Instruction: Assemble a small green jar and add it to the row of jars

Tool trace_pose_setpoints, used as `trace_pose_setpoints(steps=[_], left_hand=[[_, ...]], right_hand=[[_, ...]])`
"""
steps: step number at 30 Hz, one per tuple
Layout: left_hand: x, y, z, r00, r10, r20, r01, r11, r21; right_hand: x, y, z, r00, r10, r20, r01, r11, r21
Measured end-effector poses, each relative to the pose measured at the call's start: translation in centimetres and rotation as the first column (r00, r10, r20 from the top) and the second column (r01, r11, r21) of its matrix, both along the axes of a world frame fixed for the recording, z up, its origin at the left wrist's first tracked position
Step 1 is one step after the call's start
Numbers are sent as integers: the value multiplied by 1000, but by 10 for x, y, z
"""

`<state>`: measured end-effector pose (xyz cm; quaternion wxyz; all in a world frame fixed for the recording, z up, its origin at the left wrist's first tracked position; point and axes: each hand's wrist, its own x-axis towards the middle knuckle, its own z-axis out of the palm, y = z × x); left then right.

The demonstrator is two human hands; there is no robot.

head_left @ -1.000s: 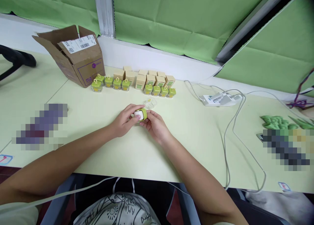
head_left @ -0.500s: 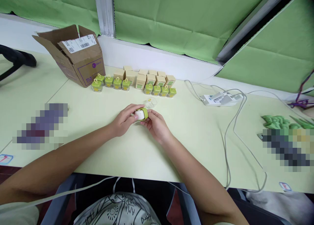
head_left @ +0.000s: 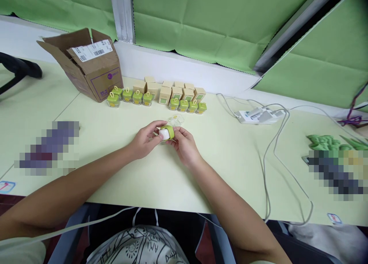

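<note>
Both my hands meet over the middle of the pale green table [head_left: 230,160]. My left hand [head_left: 145,139] and my right hand [head_left: 184,145] pinch a small white cube with a green lid [head_left: 166,132] between their fingertips, just above the tabletop. A clear plastic piece [head_left: 176,120] lies on the table just behind my fingers. Further back stand two short rows of the same small green-lidded cubes [head_left: 129,97] [head_left: 187,106], with several tan cardboard boxes [head_left: 169,90] behind them.
An open brown shipping carton [head_left: 86,66] lies tilted at the back left. A white power strip [head_left: 257,116] with grey cables [head_left: 268,152] sits at the right. Green moulded parts [head_left: 324,143] lie at the far right. A black chair arm [head_left: 17,70] shows at the left edge.
The small cube has turned slightly between my fingertips, with the white face now lower. My hands have stayed in nearly the same place.
</note>
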<state>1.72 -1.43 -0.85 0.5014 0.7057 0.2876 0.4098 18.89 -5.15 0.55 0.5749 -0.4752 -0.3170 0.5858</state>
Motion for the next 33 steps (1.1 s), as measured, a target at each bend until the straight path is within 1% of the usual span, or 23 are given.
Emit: trace_pose_setpoints(steps=[5, 11, 14, 19, 30, 33], left_hand=[[4, 0, -1, 993, 107, 50, -102, 990, -99], [6, 2, -3, 990, 91, 110, -69, 980, -188], [6, 3, -2, 984, 96, 148, -63, 976, -211], [8, 5, 1, 976, 113, 183, -66, 967, -245], [7, 8, 0, 976, 133, 174, -88, 966, -244], [7, 8, 0, 975, 134, 175, -84, 960, -267]], right_hand=[[0, 0, -2, 1000, -22, 18, 21, 1000, 18], [0, 2, -7, 990, -90, 111, 79, 992, 98], [0, 4, -9, 983, -113, 142, 97, 989, 114], [0, 5, -11, 984, -126, 128, 113, 988, 106], [2, 7, -12, 986, -132, 102, 125, 989, 77], [3, 7, -13, 985, -139, 104, 130, 988, 84]])
